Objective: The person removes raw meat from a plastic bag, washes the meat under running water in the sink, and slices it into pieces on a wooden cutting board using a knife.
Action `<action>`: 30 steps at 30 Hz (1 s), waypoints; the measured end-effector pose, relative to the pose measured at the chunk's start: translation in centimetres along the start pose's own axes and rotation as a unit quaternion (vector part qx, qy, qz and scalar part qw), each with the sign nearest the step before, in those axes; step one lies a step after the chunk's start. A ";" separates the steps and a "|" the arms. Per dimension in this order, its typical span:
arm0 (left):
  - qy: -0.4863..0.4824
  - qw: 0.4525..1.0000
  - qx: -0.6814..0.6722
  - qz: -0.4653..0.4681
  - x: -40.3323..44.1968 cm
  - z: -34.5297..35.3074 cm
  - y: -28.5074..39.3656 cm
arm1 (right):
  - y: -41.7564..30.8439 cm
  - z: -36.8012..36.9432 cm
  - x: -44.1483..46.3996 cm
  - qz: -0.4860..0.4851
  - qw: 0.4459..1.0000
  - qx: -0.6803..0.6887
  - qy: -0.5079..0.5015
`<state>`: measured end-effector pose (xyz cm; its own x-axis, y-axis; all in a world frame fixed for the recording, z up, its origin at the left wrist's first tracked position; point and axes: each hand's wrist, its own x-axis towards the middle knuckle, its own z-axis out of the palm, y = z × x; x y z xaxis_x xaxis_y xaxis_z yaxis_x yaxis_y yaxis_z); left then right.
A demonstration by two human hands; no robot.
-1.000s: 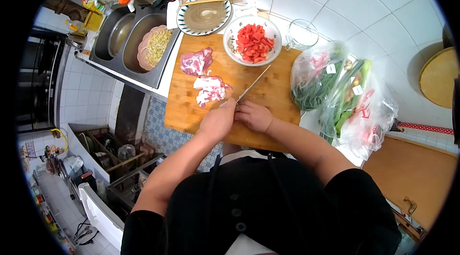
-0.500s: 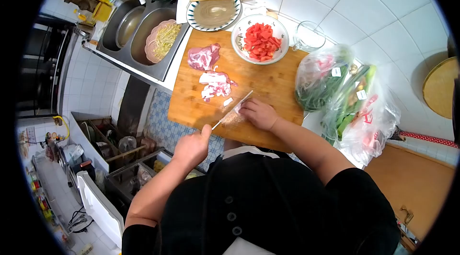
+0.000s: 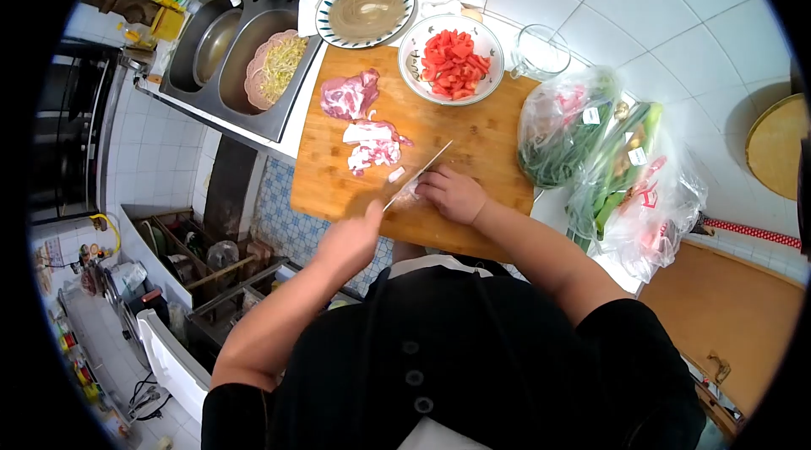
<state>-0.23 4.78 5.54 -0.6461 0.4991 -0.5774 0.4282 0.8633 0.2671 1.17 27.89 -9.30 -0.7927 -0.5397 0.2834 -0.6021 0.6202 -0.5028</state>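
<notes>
My left hand (image 3: 355, 234), blurred by motion, is wrapped round the handle of a kitchen knife (image 3: 429, 163). The blade points away from me, slanting over the wooden cutting board (image 3: 498, 146). Close against its right side, my right hand (image 3: 454, 196) has its fingers curled down on a piece of meat, mostly hidden under them. Finely cut meat (image 3: 407, 196) lies by the blade. Left of the knife are a small pale slice (image 3: 396, 174) and a pile of sliced fatty meat (image 3: 372, 151). Farther back rests a larger raw chunk (image 3: 350, 95).
A bowl of chopped tomatoes (image 3: 456, 23) stands on the board's far edge. Behind are a plate (image 3: 325, 27) with chopsticks and a glass mug (image 3: 542, 53). Bagged green vegetables (image 3: 566, 137) sit at right. The double sink (image 3: 241, 116) at left holds a pink basket of sprouts (image 3: 283, 68).
My left hand and the knife's handle have shifted slightly up and right in view. My right hand still rests beside the blade. The whole view has shifted a little.
</notes>
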 end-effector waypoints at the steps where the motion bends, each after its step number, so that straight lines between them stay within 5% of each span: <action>1: -0.018 1.000 0.009 -0.006 -0.7 -0.1 -0.5 | 0.2 0.3 0.0 -0.014 1.000 -0.007 0.007; 9: 0.061 0.997 -0.016 0.046 6.3 1.1 0.6 | -0.2 -0.7 0.2 0.029 0.999 -0.010 0.021; 12: -0.028 1.000 0.013 -0.006 1.6 0.5 -0.2 | 0.0 0.4 0.0 0.020 1.000 0.000 0.005; 18: 0.099 0.992 -0.003 0.081 5.3 1.9 0.4 | -0.4 0.1 0.3 0.008 1.000 -0.001 -0.004; 30: 0.024 0.998 -0.016 -0.050 -0.7 2.7 -2.8 | -0.5 -0.9 0.1 -0.002 0.998 -0.009 0.056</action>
<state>0.70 1.85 3.14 -0.7144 0.4124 -0.5652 0.3397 0.9107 0.2351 1.27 28.07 -8.28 -0.7956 -0.4753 0.3757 -0.6059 0.6285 -0.4878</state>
